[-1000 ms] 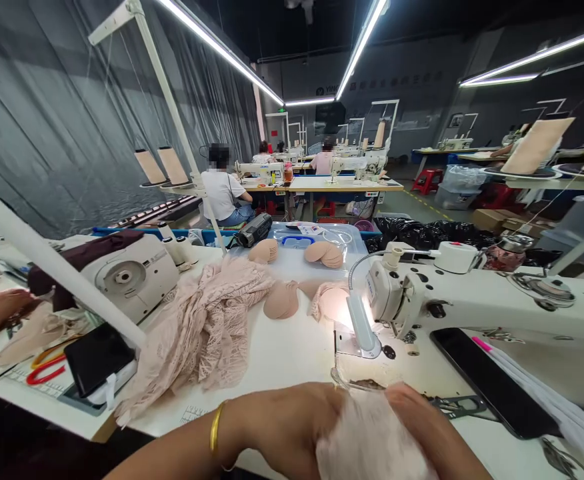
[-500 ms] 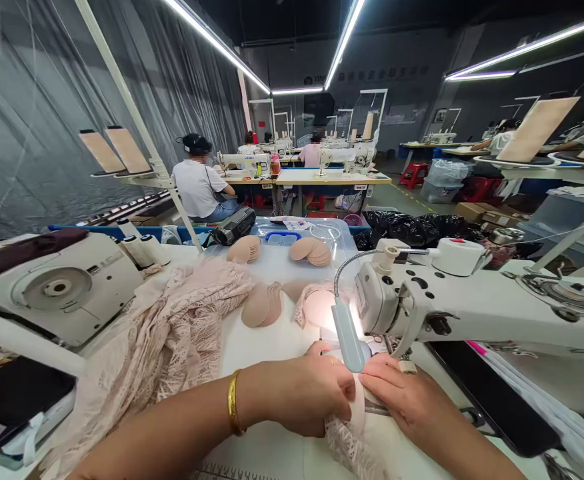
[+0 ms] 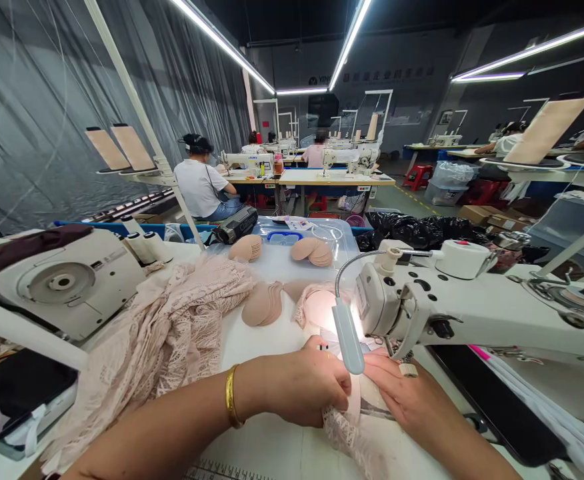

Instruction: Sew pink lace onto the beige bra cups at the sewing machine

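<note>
My left hand (image 3: 315, 383), with a gold bangle at its wrist, is closed on a pale pink lace garment (image 3: 342, 430) in front of the sewing machine (image 3: 412, 293). Some of the lace hangs below its curled fingers toward me. My right hand (image 3: 412, 393) lies with fingers stretched out over the cloth by the needle area. A grey lamp head (image 3: 348, 339) glows there and hides the needle and some fingertips. Just beyond, a piece with a rounded pink cup (image 3: 319, 308) and lace edging lies on the table.
Beige oval pads (image 3: 262, 304) lie in a fanned stack; more pads (image 3: 312, 251) rest on a clear plastic lid (image 3: 277, 267). A lace heap (image 3: 187, 313) covers the left side. A black phone-like slab (image 3: 497, 407) lies at right. A co-worker (image 3: 202, 180) sits ahead.
My left hand has shifted slightly away from me with the lace. My right hand has slid a little outward, its fingers still flat. The view has turned slightly.
</note>
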The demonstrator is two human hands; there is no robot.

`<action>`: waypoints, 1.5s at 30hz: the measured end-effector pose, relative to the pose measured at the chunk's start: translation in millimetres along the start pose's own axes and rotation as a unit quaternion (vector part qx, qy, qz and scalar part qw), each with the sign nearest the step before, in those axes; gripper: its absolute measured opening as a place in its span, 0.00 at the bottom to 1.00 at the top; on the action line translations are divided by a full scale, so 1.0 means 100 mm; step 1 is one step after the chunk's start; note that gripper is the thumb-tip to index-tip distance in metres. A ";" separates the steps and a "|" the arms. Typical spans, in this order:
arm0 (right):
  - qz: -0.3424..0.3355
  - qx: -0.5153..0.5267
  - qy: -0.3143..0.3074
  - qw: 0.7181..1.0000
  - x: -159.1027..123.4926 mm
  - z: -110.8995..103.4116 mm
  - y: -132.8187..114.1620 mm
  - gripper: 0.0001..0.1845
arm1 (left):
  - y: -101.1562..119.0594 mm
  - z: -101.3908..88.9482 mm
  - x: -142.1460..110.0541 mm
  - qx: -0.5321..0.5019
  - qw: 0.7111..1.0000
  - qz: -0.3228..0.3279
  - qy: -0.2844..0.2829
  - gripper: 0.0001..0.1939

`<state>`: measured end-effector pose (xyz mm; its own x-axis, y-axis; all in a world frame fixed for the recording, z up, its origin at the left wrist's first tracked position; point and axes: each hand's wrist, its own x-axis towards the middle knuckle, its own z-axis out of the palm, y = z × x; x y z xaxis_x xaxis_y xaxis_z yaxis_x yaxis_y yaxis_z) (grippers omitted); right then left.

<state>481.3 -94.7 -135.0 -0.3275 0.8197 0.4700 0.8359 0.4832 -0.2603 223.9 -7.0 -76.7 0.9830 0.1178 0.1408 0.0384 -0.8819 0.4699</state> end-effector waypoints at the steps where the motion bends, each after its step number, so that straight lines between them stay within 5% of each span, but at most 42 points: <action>1: -0.004 -0.006 -0.008 1.000 -0.01 0.01 0.01 0.24 | 0.00 0.00 0.00 0.003 1.000 0.001 0.001 0.09; 11: -0.052 -0.041 -0.075 0.995 -0.07 0.04 0.20 0.26 | -0.01 0.03 0.00 0.040 0.999 0.005 -0.025 0.08; 18: -0.024 -0.065 -0.061 0.996 -0.15 0.13 0.22 0.27 | 0.03 -0.06 0.02 0.107 0.993 0.013 -0.045 0.10; 26: -0.078 -0.079 -0.071 0.991 -0.18 0.09 0.31 0.33 | -0.04 -0.10 0.05 0.193 0.980 0.011 -0.035 0.12; 37: -0.177 0.143 -0.097 0.969 0.02 -0.20 -0.14 0.18 | -0.11 -0.09 0.04 0.181 0.982 0.048 -0.011 0.14; 45: -0.184 0.151 -0.112 0.965 0.08 -0.27 -0.19 0.16 | -0.12 -0.11 0.07 0.222 0.975 0.025 -0.019 0.13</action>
<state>474.8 -105.8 -103.3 -0.6932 0.6044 0.3928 0.4893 0.7947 -0.3592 228.7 9.7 -71.5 0.9913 0.0606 0.1168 0.0563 -0.9976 0.0398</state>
